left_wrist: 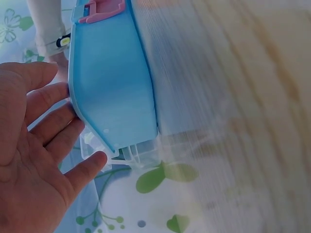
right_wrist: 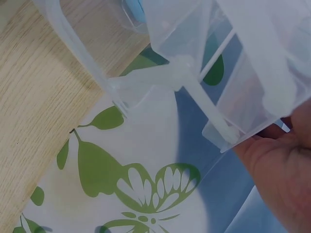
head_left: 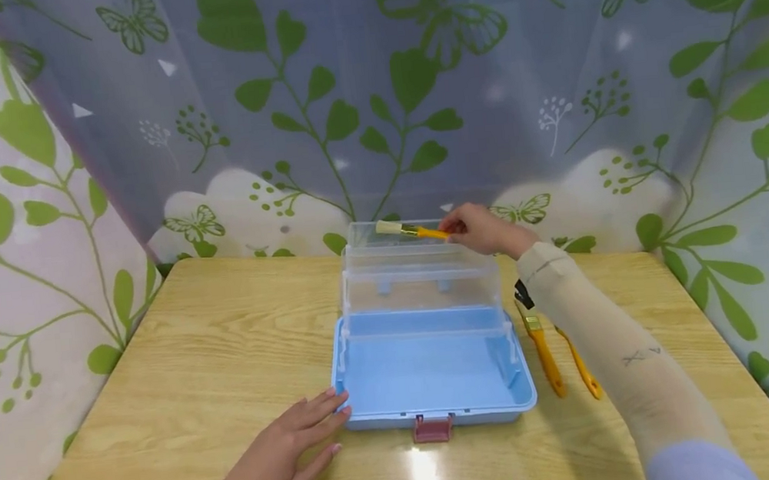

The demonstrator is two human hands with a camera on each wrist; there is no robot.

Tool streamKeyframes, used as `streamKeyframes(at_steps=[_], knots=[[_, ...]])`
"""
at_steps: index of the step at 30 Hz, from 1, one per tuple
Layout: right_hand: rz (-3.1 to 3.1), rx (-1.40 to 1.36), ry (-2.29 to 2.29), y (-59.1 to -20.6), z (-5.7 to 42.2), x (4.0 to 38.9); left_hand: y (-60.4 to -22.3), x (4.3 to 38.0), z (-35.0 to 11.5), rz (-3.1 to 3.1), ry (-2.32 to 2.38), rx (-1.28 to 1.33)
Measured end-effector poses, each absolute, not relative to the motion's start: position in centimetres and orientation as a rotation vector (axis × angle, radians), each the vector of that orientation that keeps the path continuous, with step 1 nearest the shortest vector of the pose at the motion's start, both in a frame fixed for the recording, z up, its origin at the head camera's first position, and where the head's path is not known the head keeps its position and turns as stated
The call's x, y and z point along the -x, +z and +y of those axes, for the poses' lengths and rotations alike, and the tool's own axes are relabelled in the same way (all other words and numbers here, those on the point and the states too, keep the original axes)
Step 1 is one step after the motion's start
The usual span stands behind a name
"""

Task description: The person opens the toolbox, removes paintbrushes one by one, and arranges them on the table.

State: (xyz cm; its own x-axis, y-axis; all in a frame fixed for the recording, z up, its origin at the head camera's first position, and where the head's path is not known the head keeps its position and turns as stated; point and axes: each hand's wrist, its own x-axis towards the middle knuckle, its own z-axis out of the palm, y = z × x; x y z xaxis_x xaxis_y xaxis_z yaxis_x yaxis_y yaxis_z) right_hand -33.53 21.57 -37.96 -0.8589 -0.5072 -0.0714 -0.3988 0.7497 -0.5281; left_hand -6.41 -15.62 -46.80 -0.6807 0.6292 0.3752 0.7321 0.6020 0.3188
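Observation:
A light blue toolbox stands unfolded on the table, its tiers of clear plastic trays raised at the back. Over the topmost tray my right hand pinches a paintbrush by its orange handle, pale bristles pointing left. In the right wrist view that hand is beside the tray's end, and the brush is hidden. My left hand rests with extended fingertips against the box's front left corner; the left wrist view shows those fingers at the blue wall.
Two more orange-handled brushes, one flat and one partly behind my right forearm, lie right of the box. A pink latch sticks out at its front. A leaf-printed curtain hangs close behind the trays.

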Motion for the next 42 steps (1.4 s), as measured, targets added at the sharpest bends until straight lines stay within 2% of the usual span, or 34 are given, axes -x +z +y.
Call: streamKeyframes(at_steps=[25,42], knots=[[2.751,0.785,-0.972,-39.4,21.3,32.1,-48.8,6.2,-15.6,-2.433,-0.705,1.211],[2.823,0.876,-1.099,-37.6,23.6,31.3,-48.2,7.6,-15.5,-2.420,-0.689,1.227]])
